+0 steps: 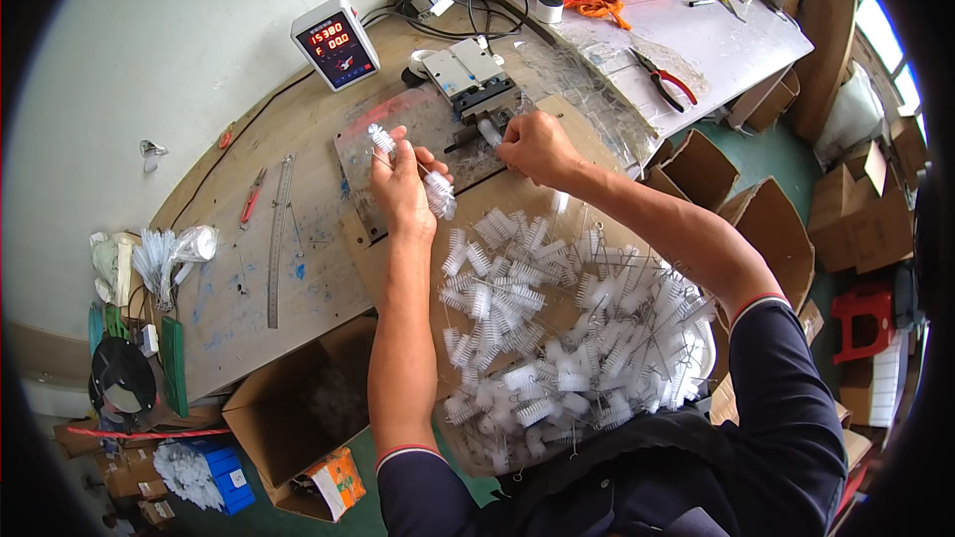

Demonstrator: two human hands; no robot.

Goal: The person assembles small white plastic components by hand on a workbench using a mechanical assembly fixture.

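Note:
My left hand (pixel 403 189) is closed around small wire brushes with white bristles. One bristle head (pixel 380 138) pokes out above the thumb, and another (pixel 439 196) hangs below the fingers. At the metal bench machine (pixel 468 78), my right hand (pixel 538 148) is closed, its fingertips turned away from view. A white-bristled brush (pixel 489 132) sticks out from those fingers, against the machine's front. Below both hands, a large heap of similar brushes (pixel 567 328) with twisted wire stems spreads over cardboard and a white tray in front of my body.
A counter box (pixel 336 43) with lit red digits stands at the back. On the bench left lie a steel ruler (pixel 280 239) and red-handled pliers (pixel 254 197). Other pliers (pixel 665 80) rest on the right-hand table. Cardboard boxes (pixel 298 398) stand below the bench on both sides.

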